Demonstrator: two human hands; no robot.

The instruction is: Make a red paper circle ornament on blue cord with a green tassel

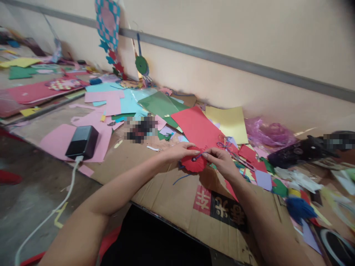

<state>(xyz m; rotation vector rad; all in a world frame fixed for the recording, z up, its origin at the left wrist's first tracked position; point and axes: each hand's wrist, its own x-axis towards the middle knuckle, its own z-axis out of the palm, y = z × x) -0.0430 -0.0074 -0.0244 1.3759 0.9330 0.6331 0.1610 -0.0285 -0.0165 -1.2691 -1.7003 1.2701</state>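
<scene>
One red paper disc is held between the two hands, above the near middle of the cardboard; its edge looks scalloped, its face creased in rays, and blue cord meets it at a small central hole, a loose end trailing to the near left. The left hand grips its left side, the thumb on top, the other fingers partly hidden. The right hand pinches the cord narrowly between thumb and forefinger, its remaining fingers tucked out of sight. Just beyond lie a red sheet and a yellow sheet. Farther right, a crumpled pink plastic bag rests near the wall, and I cannot tell what it holds. A dark round thing is cut off at the near right. To the left, a black box with a white cable sits on pink paper; a pixelated patch hides something between it and the hands
</scene>
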